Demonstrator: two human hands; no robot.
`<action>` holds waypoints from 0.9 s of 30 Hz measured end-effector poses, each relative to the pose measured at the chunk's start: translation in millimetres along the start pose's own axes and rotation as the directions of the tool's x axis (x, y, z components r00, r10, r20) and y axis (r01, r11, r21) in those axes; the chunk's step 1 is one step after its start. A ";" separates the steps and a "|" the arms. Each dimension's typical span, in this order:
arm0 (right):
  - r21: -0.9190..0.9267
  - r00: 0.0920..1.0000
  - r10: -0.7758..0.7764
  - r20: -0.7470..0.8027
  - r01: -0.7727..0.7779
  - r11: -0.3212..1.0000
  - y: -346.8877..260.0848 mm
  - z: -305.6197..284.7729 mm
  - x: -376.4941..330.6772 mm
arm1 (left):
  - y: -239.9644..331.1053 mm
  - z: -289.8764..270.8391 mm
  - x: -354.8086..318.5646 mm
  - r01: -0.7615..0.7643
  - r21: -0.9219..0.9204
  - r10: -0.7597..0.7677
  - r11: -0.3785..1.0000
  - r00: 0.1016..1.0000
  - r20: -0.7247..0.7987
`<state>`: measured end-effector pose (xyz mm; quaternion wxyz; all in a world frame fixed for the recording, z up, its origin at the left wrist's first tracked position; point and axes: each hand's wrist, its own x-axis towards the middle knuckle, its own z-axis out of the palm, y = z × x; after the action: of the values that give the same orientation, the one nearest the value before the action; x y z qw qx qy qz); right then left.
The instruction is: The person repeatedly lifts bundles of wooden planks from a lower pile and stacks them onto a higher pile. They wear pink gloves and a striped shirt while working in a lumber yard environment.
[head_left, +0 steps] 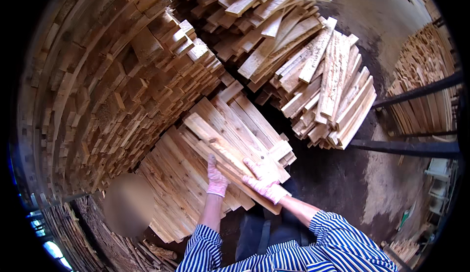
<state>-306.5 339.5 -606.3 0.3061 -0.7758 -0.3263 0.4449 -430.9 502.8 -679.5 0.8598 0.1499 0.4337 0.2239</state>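
Observation:
Both my hands wear pale, pink-stained gloves and grip a pair of narrow wooden boards (215, 139), which slant over a stack of boards. My left hand (217, 178) holds them from the left side, its thumb up along the edge and its other fingers mostly hidden. On the right, my right hand (264, 180) lies over the boards near their close end, with its fingers curled onto the wood. Beneath them, the board stack (171, 174) has a top layer of planks laid side by side, with a short crosspiece (280, 150) at its right edge.
A tall wall of stacked timber (122, 91) rises on the left. Loose board piles (333, 86) lie at the far right of the stack, with more boards (264, 7) behind. Dark metal bars (406, 148) cross the right side. Round poles (68, 233) lie at lower left.

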 end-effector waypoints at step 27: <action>0.129 1.000 -0.005 0.008 0.004 0.992 31.8 -34.1 79.2 | -53.4 71.5 61.1 0.061 0.185 -0.046 0.981 0.995 -0.087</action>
<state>-237.8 375.8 -655.3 0.3552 -0.7518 -0.3001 0.4675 -327.1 484.1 -703.7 0.8289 0.2093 0.4919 0.1648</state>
